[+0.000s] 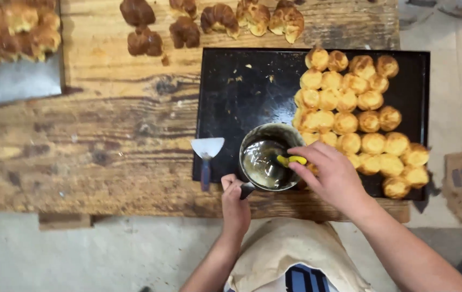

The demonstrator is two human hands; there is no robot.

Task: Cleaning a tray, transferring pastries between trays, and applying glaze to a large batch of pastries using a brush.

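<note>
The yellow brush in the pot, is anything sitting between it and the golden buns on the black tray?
Nothing visible. The right hand holds the yellow brush over the metal pot, which sits on the black tray right beside the golden buns.

One black tray [225, 103], one metal pot [266, 159], one scraper [207, 154], one yellow brush [291, 160], four dark croissants [145, 42].

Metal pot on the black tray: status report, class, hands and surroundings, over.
Left hand grips the metal pot handle. Right hand holds yellow-handled brush inside it. Buns crowd the black tray; scraper lies left.
</note>
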